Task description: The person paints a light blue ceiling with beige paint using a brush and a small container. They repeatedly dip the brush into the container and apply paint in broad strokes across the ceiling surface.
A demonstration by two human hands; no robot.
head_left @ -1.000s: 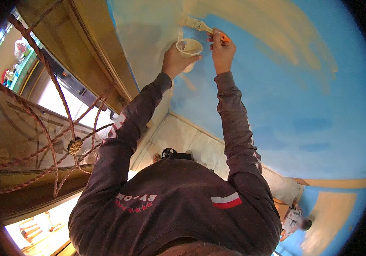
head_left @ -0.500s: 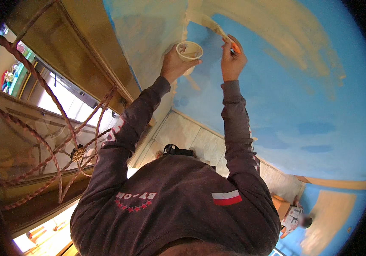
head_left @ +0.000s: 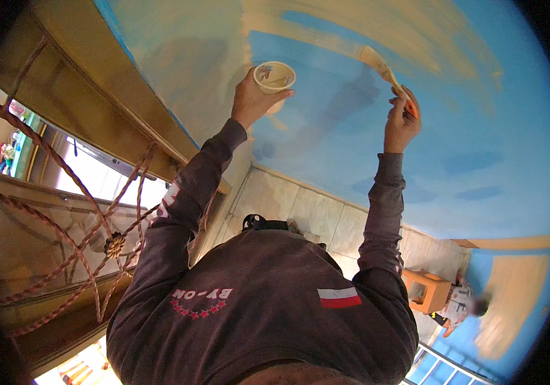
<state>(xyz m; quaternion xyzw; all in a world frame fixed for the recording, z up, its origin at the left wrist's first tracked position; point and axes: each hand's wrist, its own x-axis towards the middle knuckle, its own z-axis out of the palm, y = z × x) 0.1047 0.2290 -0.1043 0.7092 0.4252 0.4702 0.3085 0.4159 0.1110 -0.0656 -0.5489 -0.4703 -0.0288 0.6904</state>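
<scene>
My left hand (head_left: pixel 252 101) is closed around a small cream-coloured tub (head_left: pixel 275 76), its open top facing me and some pale paint inside. Raised to the right, my right hand (head_left: pixel 403 122) grips a paintbrush (head_left: pixel 387 74) with an orange handle end. The bristles, coated in pale yellow paint, meet the blue wall (head_left: pixel 326 83) at the lower edge of a yellowish painted band (head_left: pixel 409 32). Fingers of the right hand wrap the handle and partly hide it.
On the left stands a brown door frame (head_left: pixel 95 70) with twisted metal grillwork (head_left: pixel 89 186). Pale floor tiles (head_left: pixel 275 192) lie below. At lower right, a person (head_left: pixel 461 305) is beside an orange box-like piece of furniture (head_left: pixel 426 290), near white metal bars (head_left: pixel 448 369).
My right hand and the brush have swept right and somewhat down along the wall, away from the corner. The tub in my left hand has shifted slightly left in view.
</scene>
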